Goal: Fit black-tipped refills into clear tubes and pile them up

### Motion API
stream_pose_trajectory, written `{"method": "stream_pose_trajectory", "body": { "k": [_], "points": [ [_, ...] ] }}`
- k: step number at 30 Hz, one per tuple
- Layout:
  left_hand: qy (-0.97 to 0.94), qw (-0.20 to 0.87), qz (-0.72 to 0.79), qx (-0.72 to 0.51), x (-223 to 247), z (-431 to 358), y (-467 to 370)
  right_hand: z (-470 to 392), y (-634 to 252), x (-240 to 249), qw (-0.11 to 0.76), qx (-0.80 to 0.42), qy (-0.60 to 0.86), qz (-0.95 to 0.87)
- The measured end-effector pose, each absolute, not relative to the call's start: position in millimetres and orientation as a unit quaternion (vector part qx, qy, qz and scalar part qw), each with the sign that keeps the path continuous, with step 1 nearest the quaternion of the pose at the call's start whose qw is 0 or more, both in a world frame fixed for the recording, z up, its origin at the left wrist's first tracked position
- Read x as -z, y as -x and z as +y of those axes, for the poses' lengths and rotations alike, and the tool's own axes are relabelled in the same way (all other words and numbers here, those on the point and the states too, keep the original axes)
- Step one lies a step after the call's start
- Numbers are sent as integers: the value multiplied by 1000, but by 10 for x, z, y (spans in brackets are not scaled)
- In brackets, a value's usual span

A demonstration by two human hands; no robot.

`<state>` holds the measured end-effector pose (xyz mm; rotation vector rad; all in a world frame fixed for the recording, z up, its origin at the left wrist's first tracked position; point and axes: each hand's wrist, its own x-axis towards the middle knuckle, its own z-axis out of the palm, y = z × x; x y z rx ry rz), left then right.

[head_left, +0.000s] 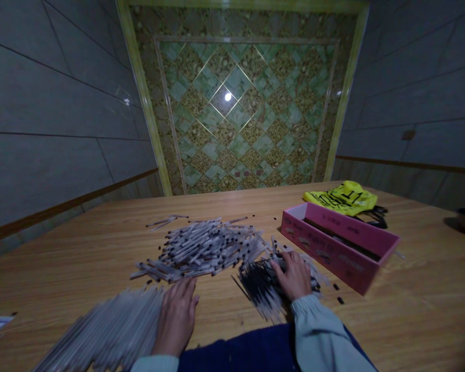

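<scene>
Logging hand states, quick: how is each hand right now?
Left hand: open, at the edge of the clear sticks.
Right hand: over the dark sticks; whether gripping cannot be told.

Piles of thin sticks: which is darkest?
The black and grey pile at the right hand; the grey, black-tipped heap and grey pile beside the left hand look paler.

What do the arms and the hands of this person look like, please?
The left hand and the right hand are bare, without gloves. Pale grey-green sleeves show on both arms; the right cuff looks gathered at the wrist.
</scene>
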<state>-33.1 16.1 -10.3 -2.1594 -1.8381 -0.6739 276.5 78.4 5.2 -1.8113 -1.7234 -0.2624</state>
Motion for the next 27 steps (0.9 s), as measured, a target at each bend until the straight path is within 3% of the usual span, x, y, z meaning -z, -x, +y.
{"method": "stream_pose_trajectory", "body": {
  "k": [10,22,27],
  "points": [
    [728,131,-652,165,10,395,218,626,-2596,-160,451,111,546,-697],
    [733,132,-648,160,-9,407,193,406,-2211,-187,470,-3,423,-774],
    [734,153,-638,176,-212,284,118,275,-2020,-139,495,-124,393,-765]
  ]
}}
